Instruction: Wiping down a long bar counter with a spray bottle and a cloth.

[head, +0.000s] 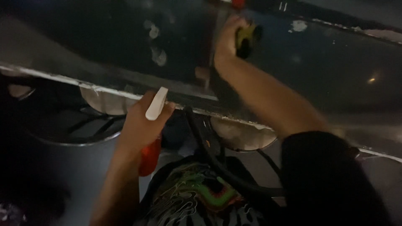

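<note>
Blurred yellow-black tool (247, 38) half hidden in right hand (228, 42)

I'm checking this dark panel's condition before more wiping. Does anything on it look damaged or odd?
Yes. The pale edge strip along the dark panel looks chipped and ragged, and whitish smears mark the surface. The right hand presses a yellow-and-black tool there; the left hand holds a spray bottle.

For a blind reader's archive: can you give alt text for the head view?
The right hand presses a yellow-and-black scrubber against a dark grimy panel, while the left hand grips an orange spray bottle with a white trigger.
</note>
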